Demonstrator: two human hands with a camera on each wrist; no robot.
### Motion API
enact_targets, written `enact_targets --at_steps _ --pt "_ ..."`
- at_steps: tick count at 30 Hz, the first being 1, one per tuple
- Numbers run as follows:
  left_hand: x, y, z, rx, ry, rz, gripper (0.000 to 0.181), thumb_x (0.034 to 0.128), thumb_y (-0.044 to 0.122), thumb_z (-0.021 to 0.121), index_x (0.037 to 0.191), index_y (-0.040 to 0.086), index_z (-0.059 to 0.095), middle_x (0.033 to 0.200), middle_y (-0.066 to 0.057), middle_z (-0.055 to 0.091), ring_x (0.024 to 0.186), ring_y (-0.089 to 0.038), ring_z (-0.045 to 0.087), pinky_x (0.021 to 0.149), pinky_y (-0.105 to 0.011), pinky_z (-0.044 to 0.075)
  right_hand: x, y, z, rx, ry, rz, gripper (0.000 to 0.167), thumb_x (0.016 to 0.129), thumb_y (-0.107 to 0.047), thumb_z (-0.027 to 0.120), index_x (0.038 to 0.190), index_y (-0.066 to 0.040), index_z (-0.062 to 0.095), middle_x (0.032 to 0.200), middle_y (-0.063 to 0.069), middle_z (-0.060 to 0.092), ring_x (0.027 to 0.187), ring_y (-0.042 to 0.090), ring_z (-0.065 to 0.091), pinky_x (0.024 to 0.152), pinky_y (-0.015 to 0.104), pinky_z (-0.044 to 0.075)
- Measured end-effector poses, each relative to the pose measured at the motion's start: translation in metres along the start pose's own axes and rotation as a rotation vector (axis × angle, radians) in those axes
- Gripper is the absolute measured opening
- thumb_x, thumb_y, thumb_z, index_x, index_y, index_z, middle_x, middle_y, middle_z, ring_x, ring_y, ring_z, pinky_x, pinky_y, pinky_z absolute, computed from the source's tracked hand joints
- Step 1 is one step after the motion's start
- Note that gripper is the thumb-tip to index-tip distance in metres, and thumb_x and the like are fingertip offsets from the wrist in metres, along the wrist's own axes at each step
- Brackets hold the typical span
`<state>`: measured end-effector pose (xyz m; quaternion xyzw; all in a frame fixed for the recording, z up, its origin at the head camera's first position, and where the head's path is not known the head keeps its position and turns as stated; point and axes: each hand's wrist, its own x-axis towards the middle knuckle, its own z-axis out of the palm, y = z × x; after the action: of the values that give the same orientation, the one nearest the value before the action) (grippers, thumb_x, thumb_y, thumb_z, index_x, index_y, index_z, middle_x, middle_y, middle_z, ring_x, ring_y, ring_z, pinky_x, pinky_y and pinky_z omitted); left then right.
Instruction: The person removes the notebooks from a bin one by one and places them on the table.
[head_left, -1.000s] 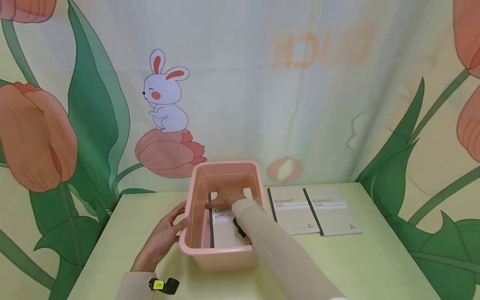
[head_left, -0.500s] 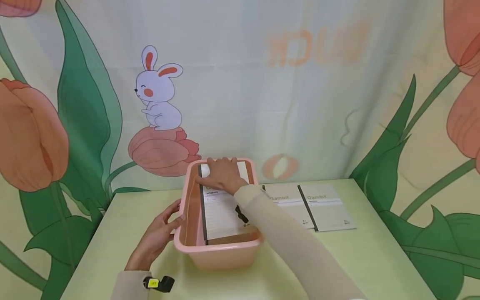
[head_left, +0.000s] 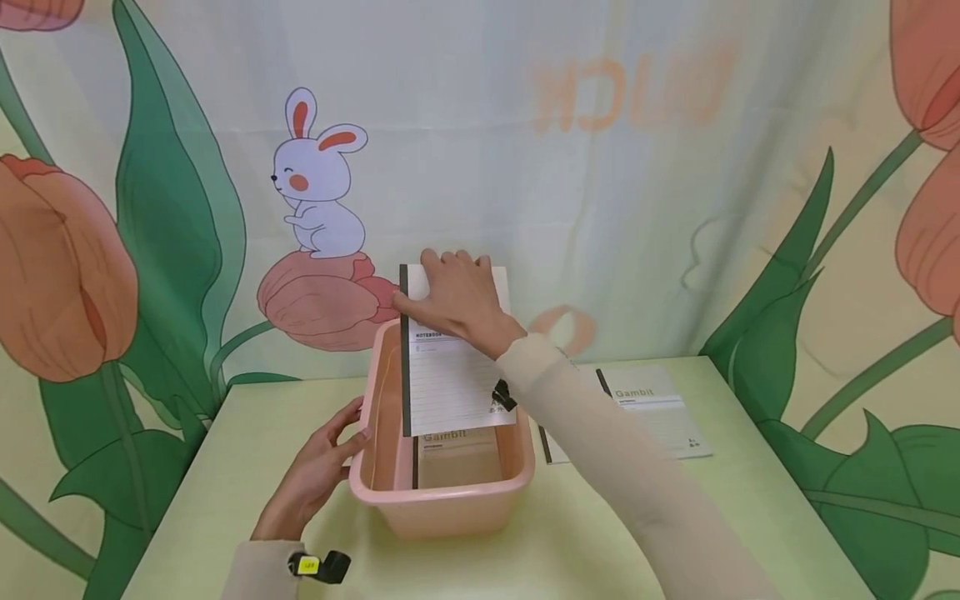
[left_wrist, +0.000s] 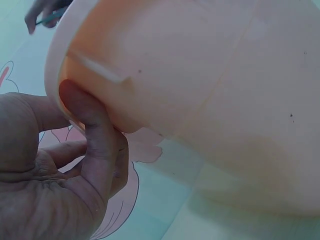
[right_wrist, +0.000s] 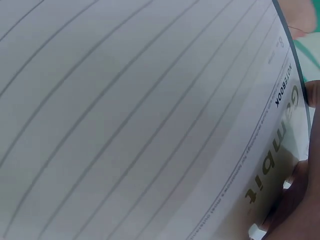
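Note:
In the head view my right hand [head_left: 459, 296] grips the upper part of a white notebook [head_left: 453, 387] with a dark spine, held above the pink bin [head_left: 442, 498]. The right wrist view is mostly filled by this notebook's lined cover [right_wrist: 130, 115], with fingers at its far right edge. Inside the bin lies another notebook [head_left: 457, 460], partly covered by the raised one. My left hand [head_left: 322, 467] grips the bin's left rim; in the left wrist view, the left hand [left_wrist: 75, 155] has its thumb against the pink wall [left_wrist: 210, 65].
Two more notebooks lie on the green table [head_left: 600, 533] right of the bin: one [head_left: 656, 412] in view, the other [head_left: 557, 446] largely behind my right sleeve [head_left: 622, 458]. A printed curtain with a rabbit [head_left: 321, 196] and tulips hangs behind the table.
My right hand has taken a notebook up from inside the bin and raised it, uncovering another notebook beneath. My left hand has stayed on the rim. The view shifted slightly at first.

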<state>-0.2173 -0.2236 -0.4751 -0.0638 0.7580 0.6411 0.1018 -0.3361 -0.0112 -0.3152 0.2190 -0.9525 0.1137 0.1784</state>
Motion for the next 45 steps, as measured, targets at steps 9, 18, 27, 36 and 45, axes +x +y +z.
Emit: enact_targets --at_steps 9,18,27,36,45 --pt "-0.001 -0.002 -0.002 -0.016 -0.007 0.019 0.065 0.1005 0.025 0.056 0.157 0.028 0.024 0.157 -0.009 0.028 0.137 -0.035 0.042 0.098 -0.045 0.053 -0.023 0.032 -0.053 0.030 0.159 0.009 0.055 0.085 -0.069 0.046 0.101 -0.016 0.054 0.080 -0.003 0.052 0.079 0.018 0.048 0.074 0.040 0.033" --pt "0.000 0.000 0.000 -0.014 -0.007 0.031 0.067 0.0977 0.030 0.060 0.156 0.028 0.026 0.154 -0.010 0.031 0.133 -0.034 0.046 0.093 -0.041 0.055 -0.075 0.102 -0.066 0.030 0.224 0.054 0.046 0.084 -0.062 0.053 0.089 -0.016 0.050 0.076 0.000 0.050 0.074 0.022 0.046 0.072 0.041 0.030" --pt "-0.003 -0.001 0.001 -0.017 -0.012 0.028 0.066 0.0989 0.026 0.059 0.156 0.027 0.026 0.154 -0.010 0.031 0.132 -0.036 0.047 0.092 -0.042 0.056 -0.141 0.158 -0.031 -0.083 0.177 0.078 0.048 0.082 -0.060 0.058 0.085 -0.013 0.053 0.074 0.003 0.051 0.073 0.024 0.048 0.072 0.043 0.031" --pt "-0.004 -0.001 0.000 -0.021 -0.039 0.058 0.063 0.1008 0.022 0.055 0.156 0.027 0.026 0.155 -0.011 0.030 0.131 -0.037 0.046 0.090 -0.042 0.056 -0.191 0.180 0.028 -0.140 0.029 0.089 0.049 0.081 -0.061 0.060 0.089 -0.013 0.056 0.077 0.001 0.056 0.077 0.024 0.052 0.072 0.043 0.034" --pt "-0.007 -0.001 0.001 -0.019 -0.028 0.035 0.064 0.1005 0.025 0.056 0.157 0.029 0.024 0.156 -0.011 0.029 0.134 -0.036 0.044 0.094 -0.045 0.054 -0.222 0.183 0.086 -0.147 -0.120 0.103 0.054 0.081 -0.069 0.057 0.088 -0.016 0.053 0.078 0.000 0.056 0.079 0.022 0.053 0.072 0.043 0.036"
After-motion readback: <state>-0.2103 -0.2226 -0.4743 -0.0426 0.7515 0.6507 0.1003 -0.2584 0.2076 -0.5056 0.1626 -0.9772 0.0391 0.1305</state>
